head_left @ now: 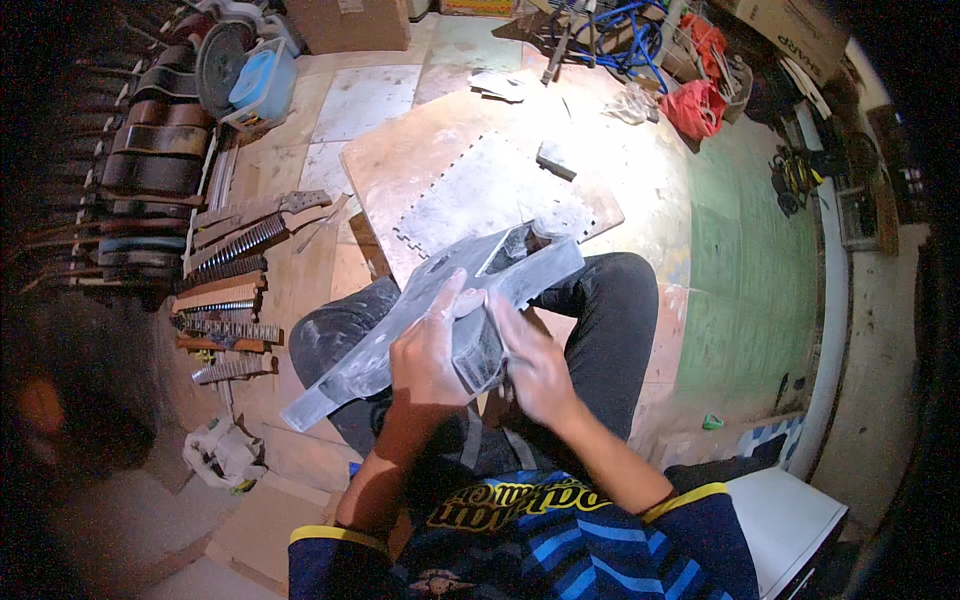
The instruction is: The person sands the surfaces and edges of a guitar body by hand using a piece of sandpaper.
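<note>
Across my thighs lies a dusty grey guitar body (400,310), tilted, its long narrow end at lower left and its cut-out horns at upper right. My left hand (428,350) is closed round its near edge, the fingers lying over the top face. My right hand (535,365) presses against the same edge beside a horn, its fingers held together; whether a thin sheet is under them is hidden. White dust coats both hands. A small dark block (556,160) rests on the dusty foam mat (470,190) in front of my legs.
Beneath the mat is a wooden board (375,155). Several guitar necks (235,250) lie at left, near a rack of guitars (155,160). A blue tub (262,80) stands far left, a red bag (695,110) far right. A white cabinet (785,520) is at my right.
</note>
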Motion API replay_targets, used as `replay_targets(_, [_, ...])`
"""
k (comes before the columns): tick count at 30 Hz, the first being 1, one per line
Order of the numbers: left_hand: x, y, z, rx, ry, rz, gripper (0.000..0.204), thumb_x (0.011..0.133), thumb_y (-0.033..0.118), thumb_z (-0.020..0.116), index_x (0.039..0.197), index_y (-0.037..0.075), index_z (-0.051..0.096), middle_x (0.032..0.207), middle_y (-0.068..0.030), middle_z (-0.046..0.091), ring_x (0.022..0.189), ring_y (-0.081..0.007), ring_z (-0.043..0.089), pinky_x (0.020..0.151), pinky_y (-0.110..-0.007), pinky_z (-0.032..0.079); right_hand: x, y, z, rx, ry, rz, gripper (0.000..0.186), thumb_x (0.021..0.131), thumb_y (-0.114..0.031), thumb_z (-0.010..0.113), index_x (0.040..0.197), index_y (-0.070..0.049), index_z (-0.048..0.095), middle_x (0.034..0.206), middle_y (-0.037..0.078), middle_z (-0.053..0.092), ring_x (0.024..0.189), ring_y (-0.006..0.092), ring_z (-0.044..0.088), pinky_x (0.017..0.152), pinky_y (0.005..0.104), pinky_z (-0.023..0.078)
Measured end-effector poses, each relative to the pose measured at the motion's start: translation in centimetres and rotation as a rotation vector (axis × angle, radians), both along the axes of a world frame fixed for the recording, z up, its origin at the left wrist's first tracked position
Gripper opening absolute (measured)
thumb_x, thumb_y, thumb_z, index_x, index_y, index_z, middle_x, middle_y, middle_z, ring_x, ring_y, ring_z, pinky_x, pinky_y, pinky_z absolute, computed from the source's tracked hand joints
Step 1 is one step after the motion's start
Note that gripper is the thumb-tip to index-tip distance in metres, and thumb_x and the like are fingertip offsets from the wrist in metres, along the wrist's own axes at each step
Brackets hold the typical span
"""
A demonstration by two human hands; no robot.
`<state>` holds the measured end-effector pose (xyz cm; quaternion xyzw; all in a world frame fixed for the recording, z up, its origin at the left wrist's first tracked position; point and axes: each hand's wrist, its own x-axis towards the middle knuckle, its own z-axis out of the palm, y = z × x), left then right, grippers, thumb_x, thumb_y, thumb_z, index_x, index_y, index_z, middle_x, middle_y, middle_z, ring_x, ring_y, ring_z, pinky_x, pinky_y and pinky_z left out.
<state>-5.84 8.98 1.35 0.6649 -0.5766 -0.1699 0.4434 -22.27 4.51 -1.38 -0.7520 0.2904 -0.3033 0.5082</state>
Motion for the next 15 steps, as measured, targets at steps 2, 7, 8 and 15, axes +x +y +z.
replay_targets(2, [-0.5, -0.1, 0.1, -0.003, 0.027, 0.018, 0.079, 0.075, 0.018, 0.083, 0.143, 0.000, 0.047, 0.112, -0.0174, 0.073, 0.102, -0.0331, 0.072, 0.089, -0.040, 0.055, 0.2, -2.3, -1.3, -0.168, 0.097, -0.114, 0.078, 0.070, 0.015, 0.044, 0.143, -0.007, 0.053, 0.151, 0.019, 0.047, 0.133, 0.0304, 0.054, 0.113, 0.0374, 0.042])
replay_targets(7, [-0.2, -0.4, 1.0, 0.094, -0.040, -0.062, 0.079, 0.074, 0.018, 0.083, 0.142, -0.002, 0.047, 0.115, -0.0181, 0.072, 0.105, -0.0355, 0.070, 0.092, -0.041, 0.054, -2.5, -9.1, -3.6, -0.495, 0.463, -0.567, 0.066, 0.078, 0.008, 0.052, 0.142, -0.008, 0.054, 0.141, 0.015, 0.057, 0.115, 0.0287, 0.066, 0.093, 0.0370, 0.057])
replay_targets(8, [0.2, -0.1, 1.2, 0.080, -0.052, -0.031, 0.083, 0.070, 0.016, 0.084, 0.142, 0.000, 0.047, 0.117, -0.0184, 0.071, 0.108, -0.0342, 0.069, 0.093, -0.039, 0.053, -2.6, -10.1, -2.5, -0.467, 0.355, -0.739, 0.061, 0.081, 0.006, 0.051, 0.141, -0.008, 0.056, 0.140, 0.016, 0.057, 0.115, 0.0286, 0.067, 0.097, 0.0356, 0.055])
replay_targets(15, [0.0, 0.3, -0.3, 0.110, -0.054, -0.001, 0.092, 0.065, 0.019, 0.088, 0.144, -0.002, 0.045, 0.120, -0.0198, 0.069, 0.109, -0.0263, 0.068, 0.096, -0.036, 0.052, -0.8, 0.0, 3.7, -0.093, -0.208, 0.152, 0.067, 0.073, 0.015, 0.041, 0.136, 0.002, 0.059, 0.147, 0.022, 0.051, 0.136, 0.0338, 0.051, 0.117, 0.0372, 0.036])
